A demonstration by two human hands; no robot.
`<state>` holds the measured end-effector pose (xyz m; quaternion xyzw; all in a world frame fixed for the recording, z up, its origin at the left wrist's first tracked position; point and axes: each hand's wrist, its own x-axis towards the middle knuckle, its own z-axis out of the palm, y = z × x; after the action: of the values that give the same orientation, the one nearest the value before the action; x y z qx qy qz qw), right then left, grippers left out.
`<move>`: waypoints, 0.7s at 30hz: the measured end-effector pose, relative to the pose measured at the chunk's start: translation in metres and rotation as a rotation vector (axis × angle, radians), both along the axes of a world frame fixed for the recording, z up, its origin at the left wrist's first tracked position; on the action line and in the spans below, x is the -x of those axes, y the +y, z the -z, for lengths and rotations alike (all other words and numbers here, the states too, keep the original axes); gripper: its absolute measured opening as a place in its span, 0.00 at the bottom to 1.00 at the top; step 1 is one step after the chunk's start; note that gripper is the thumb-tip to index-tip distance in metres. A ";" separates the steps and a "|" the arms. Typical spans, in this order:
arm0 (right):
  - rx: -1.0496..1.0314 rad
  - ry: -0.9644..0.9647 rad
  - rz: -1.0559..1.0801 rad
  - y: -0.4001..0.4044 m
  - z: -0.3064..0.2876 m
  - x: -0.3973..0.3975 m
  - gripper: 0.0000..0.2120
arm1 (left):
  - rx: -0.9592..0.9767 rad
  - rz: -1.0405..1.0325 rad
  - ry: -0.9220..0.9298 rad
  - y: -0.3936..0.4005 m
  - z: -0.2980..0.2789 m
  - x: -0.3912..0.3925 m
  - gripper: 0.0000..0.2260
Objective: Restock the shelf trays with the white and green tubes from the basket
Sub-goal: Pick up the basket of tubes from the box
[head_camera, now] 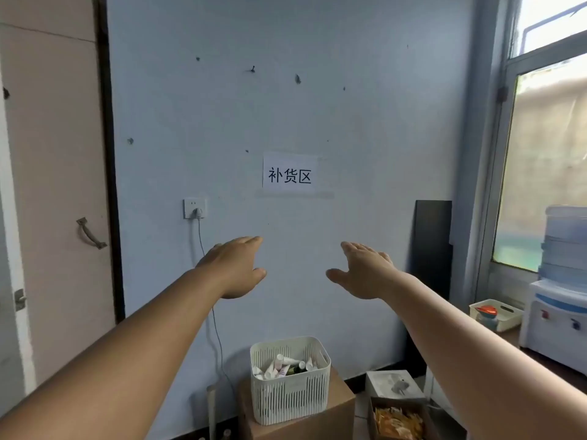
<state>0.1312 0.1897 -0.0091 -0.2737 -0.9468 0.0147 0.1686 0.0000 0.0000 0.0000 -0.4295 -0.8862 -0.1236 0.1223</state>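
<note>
Empty grips [236,268] [365,274] above tube-filled basket [290,398]

I count two bare hands out in front of me — the left hand [235,268] and the right hand [365,271], both empty with fingers stretched. Below them sits one white slotted basket [290,398] on one brown cardboard box [330,417]. Inside the basket lie the tubes [282,366] — several of them, piled so that I cannot give an exact number; most look white, at least one dark green. On the wall I see one paper sign [289,173] and one socket [194,208] with one plug in it. To the right I make out one water dispenser [559,319], one small cream tray [497,314], and one open box of orange packets [400,419].
</note>
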 end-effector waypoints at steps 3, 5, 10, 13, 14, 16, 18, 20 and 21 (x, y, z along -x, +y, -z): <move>-0.001 -0.026 0.005 0.007 0.009 0.009 0.32 | 0.025 0.008 -0.015 0.009 0.009 0.009 0.30; 0.014 -0.033 0.003 0.015 0.015 0.018 0.33 | 0.038 0.018 -0.031 0.019 0.014 0.016 0.30; 0.030 -0.050 0.004 0.052 0.035 0.051 0.34 | 0.051 0.037 -0.030 0.059 0.034 0.046 0.30; 0.043 -0.067 0.002 0.086 0.049 0.076 0.34 | 0.061 0.034 -0.037 0.092 0.046 0.070 0.30; 0.048 -0.068 -0.001 0.099 0.052 0.085 0.34 | 0.062 0.028 -0.041 0.104 0.050 0.079 0.30; 0.055 -0.069 -0.012 0.125 0.059 0.105 0.34 | 0.073 0.007 -0.047 0.128 0.056 0.097 0.30; 0.060 -0.070 -0.033 0.151 0.064 0.126 0.32 | 0.079 -0.017 -0.043 0.152 0.061 0.116 0.30; 0.082 -0.090 -0.052 0.175 0.068 0.147 0.31 | 0.083 -0.041 -0.057 0.175 0.066 0.135 0.30; 0.087 -0.099 -0.061 0.186 0.071 0.157 0.32 | 0.083 -0.052 -0.065 0.186 0.069 0.144 0.30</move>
<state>-0.0260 0.3761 -0.0800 -0.2522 -0.9603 0.0475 0.1091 -0.1436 0.1855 -0.0690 -0.4069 -0.9048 -0.0974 0.0789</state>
